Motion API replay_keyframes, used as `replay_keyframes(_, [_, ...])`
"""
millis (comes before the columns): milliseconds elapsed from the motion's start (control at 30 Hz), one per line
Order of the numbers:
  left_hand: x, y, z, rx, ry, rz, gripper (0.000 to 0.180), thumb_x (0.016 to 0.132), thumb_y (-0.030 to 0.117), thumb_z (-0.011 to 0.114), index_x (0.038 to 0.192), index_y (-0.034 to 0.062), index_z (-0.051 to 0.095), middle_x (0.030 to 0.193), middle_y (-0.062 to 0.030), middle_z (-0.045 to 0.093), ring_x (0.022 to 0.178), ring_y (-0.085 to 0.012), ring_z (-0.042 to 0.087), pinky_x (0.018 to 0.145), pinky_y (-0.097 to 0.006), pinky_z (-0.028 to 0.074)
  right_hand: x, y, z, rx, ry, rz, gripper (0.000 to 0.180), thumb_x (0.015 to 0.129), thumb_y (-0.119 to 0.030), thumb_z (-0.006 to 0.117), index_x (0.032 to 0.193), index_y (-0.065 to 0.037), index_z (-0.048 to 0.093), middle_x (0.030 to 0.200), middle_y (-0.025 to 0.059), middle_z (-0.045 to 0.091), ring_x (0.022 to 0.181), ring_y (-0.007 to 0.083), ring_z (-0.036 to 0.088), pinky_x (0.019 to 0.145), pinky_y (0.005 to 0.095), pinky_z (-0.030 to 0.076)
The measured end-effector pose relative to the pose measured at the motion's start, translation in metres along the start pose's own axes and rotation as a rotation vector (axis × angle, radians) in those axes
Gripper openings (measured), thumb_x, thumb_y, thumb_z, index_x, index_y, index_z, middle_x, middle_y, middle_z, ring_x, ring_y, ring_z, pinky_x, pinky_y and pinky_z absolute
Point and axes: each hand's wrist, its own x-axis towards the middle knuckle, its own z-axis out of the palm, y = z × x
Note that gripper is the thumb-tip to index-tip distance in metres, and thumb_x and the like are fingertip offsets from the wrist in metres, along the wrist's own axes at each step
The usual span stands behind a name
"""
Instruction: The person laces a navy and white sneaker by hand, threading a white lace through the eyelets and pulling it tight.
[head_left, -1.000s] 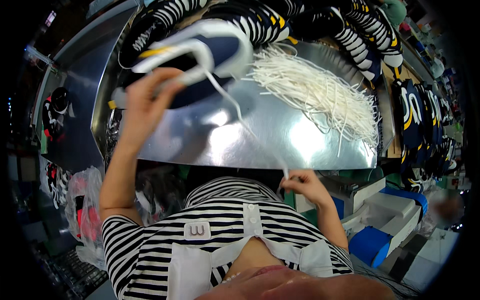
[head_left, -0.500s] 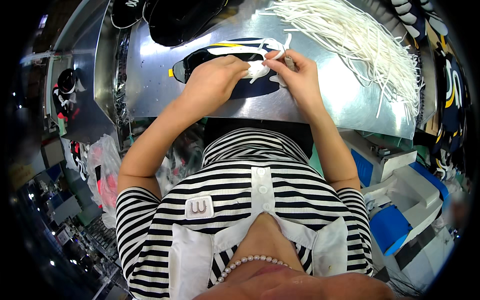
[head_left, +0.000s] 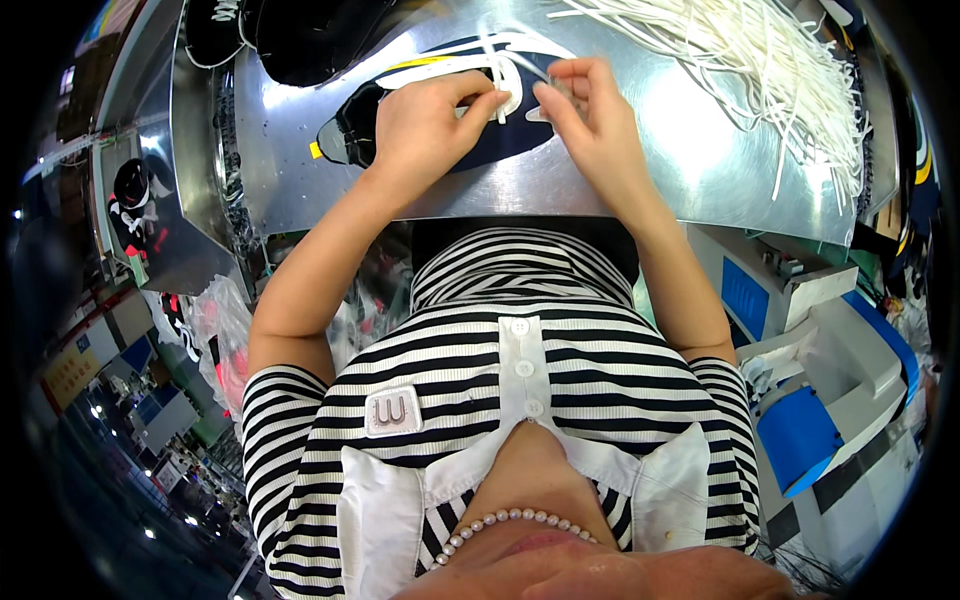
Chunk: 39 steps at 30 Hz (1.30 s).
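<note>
A navy shoe upper (head_left: 505, 148) with white and yellow side stripes lies on the metal table, its grey heel with a yellow tab toward the left. Over its lacing area rests my left hand (head_left: 425, 118), thumb and forefinger pinched on a white shoelace (head_left: 501, 95). Just right of the upper's throat, my right hand (head_left: 603, 125) has its fingers closed around another stretch of lace, smeared by motion. A small dull object shows dimly among those right fingers; I cannot make out what it is.
A big heap of loose white laces (head_left: 735, 75) covers the table's right back. Dark shoe uppers (head_left: 310, 40) sit at the back left. The metal table's front edge (head_left: 520, 214) runs before my body. Right of me stands a grey and blue machine (head_left: 800, 430); a plastic bag (head_left: 222, 325) hangs at left.
My hands have moved apart a little, and the lace by the right hand is now blurred. The upper and both hands sit slightly higher in the view.
</note>
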Motion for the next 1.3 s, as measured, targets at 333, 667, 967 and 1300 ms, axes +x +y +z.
replay_keyframes(333, [0.005, -0.003, 0.007, -0.004, 0.080, 0.067, 0.026, 0.089, 0.034, 0.069, 0.088, 0.0091, 0.074, 0.069, -0.0060, 0.068, 0.060, -0.0212, 0.065, 0.056, -0.031, 0.048, -0.014, 0.011, 0.000, -0.188, -0.061, -0.149, 0.017, 0.090, -0.019, 0.067, 0.096, -0.003, 0.064, 0.078, 0.0124, 0.071, 0.070, 0.0281, 0.070, 0.064, 0.0359, 0.053])
replay_keyframes(667, [0.005, -0.012, -0.006, -0.346, -0.228, 0.053, 0.021, 0.086, 0.007, 0.070, 0.104, -0.0018, 0.067, 0.090, -0.0060, 0.071, 0.081, -0.0129, 0.063, 0.079, -0.027, 0.048, -0.001, -0.005, 0.001, -0.398, -0.162, -0.072, 0.023, 0.091, -0.019, 0.064, 0.102, -0.001, 0.056, 0.072, 0.0147, 0.068, 0.071, 0.0354, 0.068, 0.067, 0.0453, 0.052])
replay_keyframes(967, [-0.014, 0.001, -0.001, -0.072, 0.015, 0.354, 0.018, 0.083, 0.005, 0.064, 0.101, 0.0069, 0.069, 0.087, -0.0078, 0.067, 0.080, -0.0284, 0.067, 0.069, -0.037, 0.052, -0.011, -0.013, 0.033, -0.373, -0.037, 0.037, 0.033, 0.088, -0.018, 0.067, 0.107, 0.000, 0.046, 0.076, 0.0202, 0.066, 0.073, 0.0401, 0.067, 0.067, 0.0478, 0.052])
replay_keyframes(1300, [-0.066, -0.014, -0.042, 0.199, 0.252, 0.968, 0.022, 0.075, 0.014, 0.071, 0.097, 0.0127, 0.072, 0.086, 0.0044, 0.066, 0.080, -0.0098, 0.066, 0.064, -0.025, 0.054, -0.006, -0.044, -0.068, 0.235, -0.039, 0.115, 0.024, 0.099, -0.025, 0.057, 0.108, -0.005, 0.064, 0.100, 0.0040, 0.072, 0.055, -0.0036, 0.041, 0.045, 0.0150, 0.031])
